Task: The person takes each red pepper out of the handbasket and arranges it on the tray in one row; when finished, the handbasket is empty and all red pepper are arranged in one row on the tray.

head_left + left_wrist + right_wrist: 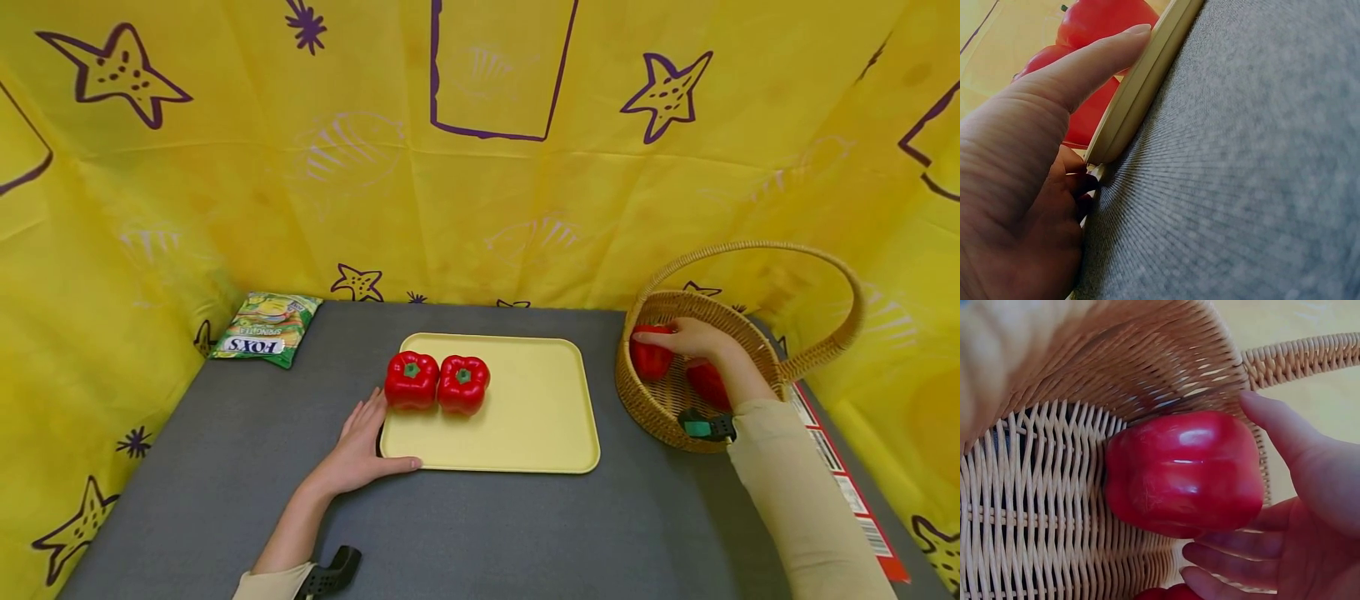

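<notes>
A pale yellow tray (536, 408) bears two red bell peppers (412, 380), side by side on its left part. My left hand (360, 454) lies at the tray's left front corner, its thumb stretched along the front rim; the left wrist view shows the thumb (1097, 65) touching the rim. On the right, my right hand (697, 342) reaches into a wicker basket (652, 417). Another red bell pepper (1185, 475) is between its thumb and loosely spread fingers, the index finger partly hidden behind it. One more red bell pepper (707, 383) lies in the basket, partly under my forearm.
A green Fox's packet (266, 327) lies at the back left of the grey table (480, 533). The basket's tall handle (847, 317) arches over its right side. A red and white printed strip (847, 492) lies near the right edge. A yellow patterned cloth (480, 192) hangs behind.
</notes>
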Demonstrator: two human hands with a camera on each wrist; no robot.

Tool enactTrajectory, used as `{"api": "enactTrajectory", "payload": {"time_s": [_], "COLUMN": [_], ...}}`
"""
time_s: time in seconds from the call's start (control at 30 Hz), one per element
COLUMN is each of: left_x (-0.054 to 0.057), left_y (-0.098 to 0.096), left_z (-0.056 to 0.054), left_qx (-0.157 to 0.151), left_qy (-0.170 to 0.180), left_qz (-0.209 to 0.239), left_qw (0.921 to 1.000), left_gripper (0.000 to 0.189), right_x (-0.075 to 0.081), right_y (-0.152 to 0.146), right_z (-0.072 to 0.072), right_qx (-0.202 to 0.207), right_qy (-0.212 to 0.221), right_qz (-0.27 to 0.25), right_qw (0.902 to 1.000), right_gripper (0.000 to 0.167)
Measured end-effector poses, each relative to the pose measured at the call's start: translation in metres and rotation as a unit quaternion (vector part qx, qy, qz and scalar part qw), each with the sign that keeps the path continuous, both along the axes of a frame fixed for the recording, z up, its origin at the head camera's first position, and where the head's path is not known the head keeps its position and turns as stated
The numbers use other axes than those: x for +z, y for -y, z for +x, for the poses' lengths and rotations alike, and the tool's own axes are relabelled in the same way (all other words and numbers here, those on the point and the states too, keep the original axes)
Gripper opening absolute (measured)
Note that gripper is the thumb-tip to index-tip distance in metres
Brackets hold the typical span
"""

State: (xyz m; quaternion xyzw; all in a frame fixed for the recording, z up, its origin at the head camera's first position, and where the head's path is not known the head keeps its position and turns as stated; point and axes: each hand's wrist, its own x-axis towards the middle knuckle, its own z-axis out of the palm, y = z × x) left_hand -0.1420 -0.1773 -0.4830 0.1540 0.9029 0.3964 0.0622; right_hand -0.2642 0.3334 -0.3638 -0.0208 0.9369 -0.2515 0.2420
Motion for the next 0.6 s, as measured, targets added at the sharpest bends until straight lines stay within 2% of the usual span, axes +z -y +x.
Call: {"api": "enactTrajectory", "payload": {"time_s": [0.27,0.6], "left_x": [0.0004,-0.0001], "left_y": [-0.0002,-0.0002], "left_z": [-0.0003,-0.0001], "left_qx": [0.001,0.001], "left_qy": [0.002,0.004], "left_qz": [0.001,0.001], "left_qw": [1.0000,1.0000], "left_gripper": [0.116,0.117], "right_x": [-0.0012,-0.0030], "right_y": [0.0000,-0.0018], "right_z": [-0.0017,-0.0039], "right_qx": [0.002,0.010], "right_qy": [-0.002,0.010], "right_qz": [0.018,0.021], "right_qw": [0.9998,0.9997], "right_gripper": [0.083,0.071]}}
